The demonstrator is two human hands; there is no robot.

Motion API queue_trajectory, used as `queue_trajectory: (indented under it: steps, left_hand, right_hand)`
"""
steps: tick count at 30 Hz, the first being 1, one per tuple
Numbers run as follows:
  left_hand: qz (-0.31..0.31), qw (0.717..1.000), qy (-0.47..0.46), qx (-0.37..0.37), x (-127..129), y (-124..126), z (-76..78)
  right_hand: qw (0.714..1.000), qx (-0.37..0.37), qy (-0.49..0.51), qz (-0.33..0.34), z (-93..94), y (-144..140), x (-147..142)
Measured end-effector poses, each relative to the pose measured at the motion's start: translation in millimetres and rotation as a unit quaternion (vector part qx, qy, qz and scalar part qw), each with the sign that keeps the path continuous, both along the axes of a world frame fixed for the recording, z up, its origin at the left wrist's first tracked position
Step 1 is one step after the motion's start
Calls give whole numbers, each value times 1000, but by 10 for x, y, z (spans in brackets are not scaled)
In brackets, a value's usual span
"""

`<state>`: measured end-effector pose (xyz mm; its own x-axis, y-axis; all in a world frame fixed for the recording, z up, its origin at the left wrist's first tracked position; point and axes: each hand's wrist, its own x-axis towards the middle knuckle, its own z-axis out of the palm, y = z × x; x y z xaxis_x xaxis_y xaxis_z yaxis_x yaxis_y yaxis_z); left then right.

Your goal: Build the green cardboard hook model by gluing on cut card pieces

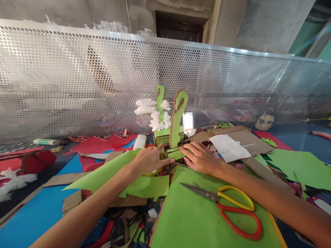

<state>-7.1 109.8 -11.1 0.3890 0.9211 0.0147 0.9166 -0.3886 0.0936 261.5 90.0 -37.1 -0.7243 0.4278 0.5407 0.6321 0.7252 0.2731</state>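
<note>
In the middle of the head view stands a green cardboard piece (176, 129) with a curled, hook-like top and brown corrugated edges. It rises upright from a small green cardboard base (176, 153). My left hand (148, 159) grips the base's left end, thumb along its near side. From the right, my right hand (202, 157) holds the other end with bent fingers. Just behind is a similar green cardboard figure (160, 100) with white ruffled material (155, 119) around it. Scissors (212, 197) with one yellow and one red handle lie in front, on a green sheet (186, 217).
A perforated metal barrier (116, 79) runs across the back. Blue paper (33, 213) and red scraps (95, 144) spread on the left. To the right are brown cardboard (240, 136), a white paper piece (229, 148) and more green paper (297, 167).
</note>
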Motion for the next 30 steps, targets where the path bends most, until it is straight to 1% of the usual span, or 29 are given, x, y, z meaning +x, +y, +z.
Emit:
queue_trajectory:
  steps: [3, 6, 9, 13, 15, 22, 30]
  left_hand:
    - [1, 1000, 1, -2, -1, -3, 6]
    - [2, 1000, 0, -6, 5, -9, 20]
    - [0, 1000, -4, -9, 9, -11, 23]
    - [-9, 1000, 1, 2, -2, -1, -2]
    - [-15, 1000, -1, 9, -11, 5, -17]
    - [-20, 1000, -4, 8, -21, 19, -31]
    - [-20, 1000, -15, 8, -11, -4, -6]
  right_hand:
    - [1000, 1, 6, 6, -6, 24, 24]
    - [999, -4, 22, 26, 11, 34, -2]
    - [997, -41, 40, 45, 61, 5, -126]
    - [988, -134, 70, 1, 143, -71, -339]
    - [984, -164, 73, -12, 165, -97, -404]
    - [974, -208, 85, -27, 149, -92, -448]
    - [967, -236, 98, -14, 163, -85, -432]
